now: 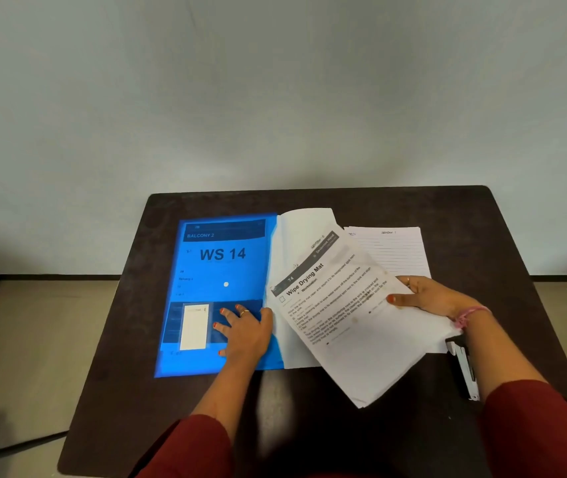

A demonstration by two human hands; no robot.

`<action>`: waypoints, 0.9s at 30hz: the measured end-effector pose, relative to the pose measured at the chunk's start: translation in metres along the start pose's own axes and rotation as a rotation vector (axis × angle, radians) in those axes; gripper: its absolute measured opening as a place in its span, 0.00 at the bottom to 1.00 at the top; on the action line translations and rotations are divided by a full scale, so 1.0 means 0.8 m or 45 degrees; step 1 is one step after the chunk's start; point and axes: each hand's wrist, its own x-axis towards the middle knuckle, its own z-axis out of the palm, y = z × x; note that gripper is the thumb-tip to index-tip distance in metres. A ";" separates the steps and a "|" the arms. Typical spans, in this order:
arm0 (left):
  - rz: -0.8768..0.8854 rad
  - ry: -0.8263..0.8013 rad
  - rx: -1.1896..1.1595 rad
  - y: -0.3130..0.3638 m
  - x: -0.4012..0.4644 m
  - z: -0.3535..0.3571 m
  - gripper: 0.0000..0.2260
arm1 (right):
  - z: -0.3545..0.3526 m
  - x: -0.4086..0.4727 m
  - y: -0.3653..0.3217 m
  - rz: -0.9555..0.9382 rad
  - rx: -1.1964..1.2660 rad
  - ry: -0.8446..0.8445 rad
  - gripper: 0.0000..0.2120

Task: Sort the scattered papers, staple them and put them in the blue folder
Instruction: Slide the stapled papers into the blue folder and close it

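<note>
Printed white papers (354,326) are pinched in my right hand (427,298) over the open blue plastic folder (220,270); my left hand (244,329) presses flat, fingers spread, perhaps steadying it, toward the dark table's (309,408) left edge.

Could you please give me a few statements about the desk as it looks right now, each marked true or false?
1. The blue folder lies open on the table. True.
2. The left hand grips the stapler. False: it rests flat on the folder; the stapler lies untouched near the right wrist.
3. The right hand holds the printed papers. True.
4. The lined sheet lies left of the folder. False: it lies at the right, behind the printed papers.
5. The top printed page reads "Wipe Drying Mat". True.
</note>
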 end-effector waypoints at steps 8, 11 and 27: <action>-0.041 -0.012 -0.068 0.006 -0.007 -0.002 0.29 | -0.002 -0.008 0.024 0.039 0.117 -0.086 0.20; -0.011 -0.022 -0.035 0.004 -0.005 -0.001 0.29 | 0.013 -0.001 0.012 0.020 0.014 -0.120 0.14; 0.148 0.132 0.306 0.024 -0.013 -0.006 0.29 | 0.042 0.054 -0.046 -0.097 -0.111 0.028 0.09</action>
